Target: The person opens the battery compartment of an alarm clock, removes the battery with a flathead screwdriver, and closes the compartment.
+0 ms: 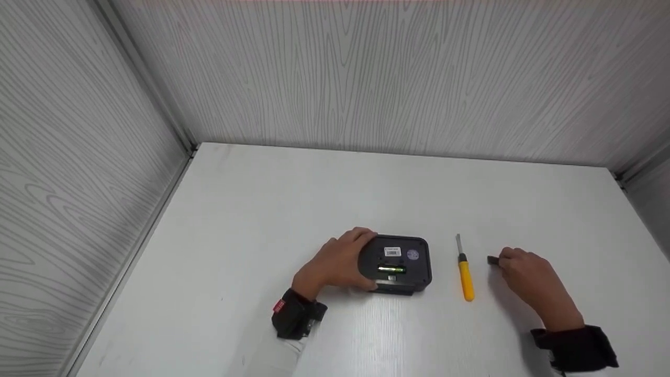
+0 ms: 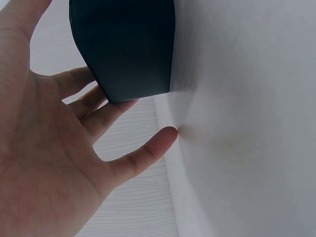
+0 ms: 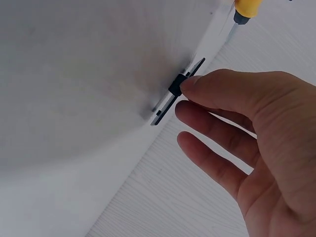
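Note:
My left hand [image 1: 343,262] grips the left end of a black rectangular device [image 1: 366,262], thumb at its near edge and fingers at its far edge. The device lies with a label, a round sticker and an uncovered battery slot facing up, and one green battery [image 1: 391,269] sits in the slot. In the left wrist view the device's dark side [image 2: 128,54] fills the top. At the right, my right hand [image 1: 528,275] pinches a small black battery cover [image 3: 160,116] between thumb and forefinger, close over the table. The cover is thin, with a raised tab.
A flat-tipped screwdriver [image 1: 466,280] with a yellow handle lies between the device and my right hand, its tip pointing away. Grey wood-grain panels [image 1: 340,73] wall the white table [image 1: 314,193] at the back and sides.

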The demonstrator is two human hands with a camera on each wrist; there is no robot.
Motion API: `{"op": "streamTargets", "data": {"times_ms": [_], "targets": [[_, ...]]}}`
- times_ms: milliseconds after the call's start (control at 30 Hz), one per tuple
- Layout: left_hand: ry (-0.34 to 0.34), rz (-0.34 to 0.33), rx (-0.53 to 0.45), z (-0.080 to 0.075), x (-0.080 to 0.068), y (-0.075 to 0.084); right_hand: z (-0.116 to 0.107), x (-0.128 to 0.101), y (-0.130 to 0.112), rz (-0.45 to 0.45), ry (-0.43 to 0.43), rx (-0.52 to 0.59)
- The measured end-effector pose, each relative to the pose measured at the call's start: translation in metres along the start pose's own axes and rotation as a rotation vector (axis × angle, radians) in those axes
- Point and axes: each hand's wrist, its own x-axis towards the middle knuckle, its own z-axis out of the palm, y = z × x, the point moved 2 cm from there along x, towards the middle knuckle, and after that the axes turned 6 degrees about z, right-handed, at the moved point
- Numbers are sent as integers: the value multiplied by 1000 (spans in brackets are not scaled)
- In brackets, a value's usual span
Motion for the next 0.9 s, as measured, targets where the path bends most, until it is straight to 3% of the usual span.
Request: {"op": "streamTargets", "data": {"times_ms": [200,467,900], "targets": [[-2,-5,-5,1,0,0,-4,-1,-1,3,22,-1],[11,-12,-2,1,0,0,-12,0,-22,-34,208,68],[1,-17,-13,0,0,1,-2,10,-50,8,100,123]]}}
